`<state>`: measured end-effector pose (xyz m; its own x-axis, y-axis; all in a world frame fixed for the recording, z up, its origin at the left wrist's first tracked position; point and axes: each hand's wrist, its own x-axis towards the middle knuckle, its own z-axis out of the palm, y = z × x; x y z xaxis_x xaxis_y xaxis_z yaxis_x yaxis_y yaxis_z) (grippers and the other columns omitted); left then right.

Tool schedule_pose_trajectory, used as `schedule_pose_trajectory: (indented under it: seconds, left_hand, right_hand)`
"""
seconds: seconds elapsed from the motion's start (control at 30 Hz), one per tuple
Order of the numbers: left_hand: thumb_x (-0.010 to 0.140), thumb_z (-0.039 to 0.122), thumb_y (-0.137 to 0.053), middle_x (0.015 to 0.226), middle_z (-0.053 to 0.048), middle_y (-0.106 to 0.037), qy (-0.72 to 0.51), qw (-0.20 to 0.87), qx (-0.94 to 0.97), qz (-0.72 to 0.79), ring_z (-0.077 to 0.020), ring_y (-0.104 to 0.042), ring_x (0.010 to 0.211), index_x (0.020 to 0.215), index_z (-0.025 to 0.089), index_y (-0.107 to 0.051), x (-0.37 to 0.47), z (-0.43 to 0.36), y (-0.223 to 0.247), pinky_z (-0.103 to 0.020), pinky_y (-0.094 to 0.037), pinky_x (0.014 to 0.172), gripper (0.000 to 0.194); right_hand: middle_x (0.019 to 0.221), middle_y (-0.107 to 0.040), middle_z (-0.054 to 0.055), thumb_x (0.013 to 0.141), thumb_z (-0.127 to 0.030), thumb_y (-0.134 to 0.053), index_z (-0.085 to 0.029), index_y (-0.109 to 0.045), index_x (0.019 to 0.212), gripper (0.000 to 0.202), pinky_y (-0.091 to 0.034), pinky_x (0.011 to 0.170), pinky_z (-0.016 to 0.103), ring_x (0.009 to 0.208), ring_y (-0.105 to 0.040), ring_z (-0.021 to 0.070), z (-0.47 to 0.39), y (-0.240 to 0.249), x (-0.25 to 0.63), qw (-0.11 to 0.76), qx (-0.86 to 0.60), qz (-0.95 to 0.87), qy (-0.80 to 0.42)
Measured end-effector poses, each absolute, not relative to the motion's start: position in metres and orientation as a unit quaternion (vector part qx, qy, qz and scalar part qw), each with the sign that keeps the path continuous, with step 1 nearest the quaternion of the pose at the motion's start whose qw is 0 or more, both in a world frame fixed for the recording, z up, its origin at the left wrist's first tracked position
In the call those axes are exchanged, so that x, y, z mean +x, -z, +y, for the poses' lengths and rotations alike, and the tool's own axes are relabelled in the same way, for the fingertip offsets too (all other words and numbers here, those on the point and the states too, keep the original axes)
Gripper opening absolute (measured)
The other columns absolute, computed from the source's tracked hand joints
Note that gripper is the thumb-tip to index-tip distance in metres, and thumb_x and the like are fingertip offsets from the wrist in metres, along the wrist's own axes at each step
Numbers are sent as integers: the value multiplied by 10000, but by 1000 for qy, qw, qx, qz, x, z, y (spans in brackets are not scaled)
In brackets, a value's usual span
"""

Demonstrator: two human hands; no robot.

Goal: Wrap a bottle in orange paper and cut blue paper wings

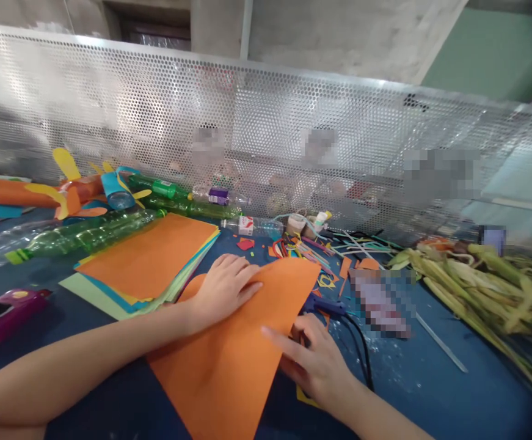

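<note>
A large orange sheet of paper (229, 360) lies in front of me, curved and lifted at its right side. My left hand (226, 287) rests on its upper part, fingers stretched out and palm down. At the sheet's right edge, my right hand (311, 357) has bent fingers around the edge, one finger on the top face and others below or beside it. A small dark patch shows between those fingers; I cannot make out what it is. Just beyond sits a blue tool with a black cord (327, 304). A stack of coloured paper (151, 256) lies to the left.
Green plastic bottles (87, 232) and orange-wrapped bottles with paper blades (32, 192) lie at the back left. A purple tool (11, 315) is at far left. Paper scraps and sticks (320, 253) scatter behind. Corn husks (485, 287) pile at right. A perforated metal screen (270, 140) borders the table.
</note>
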<state>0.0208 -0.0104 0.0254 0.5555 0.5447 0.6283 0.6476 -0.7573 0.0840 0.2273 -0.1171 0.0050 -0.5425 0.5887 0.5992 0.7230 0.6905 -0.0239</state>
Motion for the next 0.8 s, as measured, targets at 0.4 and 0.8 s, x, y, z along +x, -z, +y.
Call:
schedule_pose_trajectory:
  seconds: [0.4,0.8]
  left_hand:
    - [900,326,-394,1022,-109,-568,246,130,-877,-392,-271,-508,972,1103,163,-555,19,-1,-6,-435,-400,866,307]
    - [887,341,-429,977,-75,-598,207,-46,-932,-294,-225,-534,960,1052,174,-572,19,-21,-20,-405,-428,883,275]
  right_hand:
    - [1097,-605,-22,899,-193,-496,-240,-598,1026,169,-364,935,288,948,-513,114,-125,-11,216,198,-258,-937,126]
    - [1173,-593,77,650,-167,-610,-194,-539,1117,472,-397,918,354,1035,-541,229,-110,-14,242,140,-474,-868,-55]
